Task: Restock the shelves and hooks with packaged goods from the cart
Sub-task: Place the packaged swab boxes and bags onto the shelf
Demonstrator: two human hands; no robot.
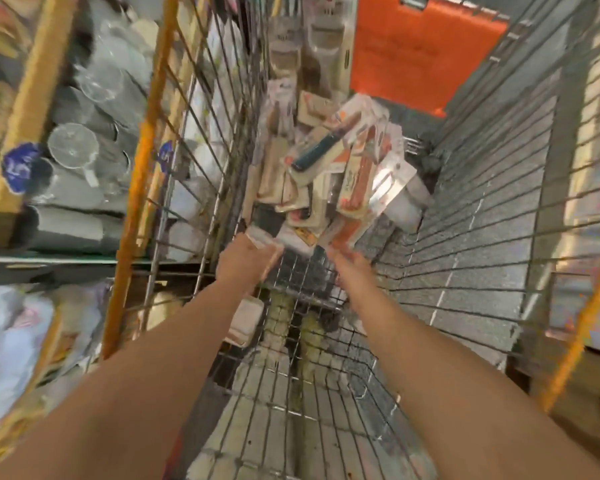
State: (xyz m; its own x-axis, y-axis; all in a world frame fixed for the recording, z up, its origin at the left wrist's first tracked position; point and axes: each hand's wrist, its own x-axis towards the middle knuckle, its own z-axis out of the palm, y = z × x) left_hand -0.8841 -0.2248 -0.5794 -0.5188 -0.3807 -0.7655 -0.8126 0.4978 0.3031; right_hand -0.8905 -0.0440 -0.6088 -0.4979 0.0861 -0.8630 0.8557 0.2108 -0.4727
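Deep in the wire cart [482, 188], both hands close on a heap of carded goods.

Just beyond the fingertips lies the pile of packaged goods [329, 174], heaped on the cart's floor at the far end, below an orange panel [426, 50]. Most packs run lengthwise, pointing away from the person toward the far wall. The left hand [248, 258] looks curled around a small pack [260, 237] at the pile's near left corner; the right hand [349, 265] reaches the near right edge, touching the lowest packs, though motion blur hides whether its fingers are apart or clamped. Neither hand is clearly nearer. Shelves of clear cups [84, 109] stand to the left.
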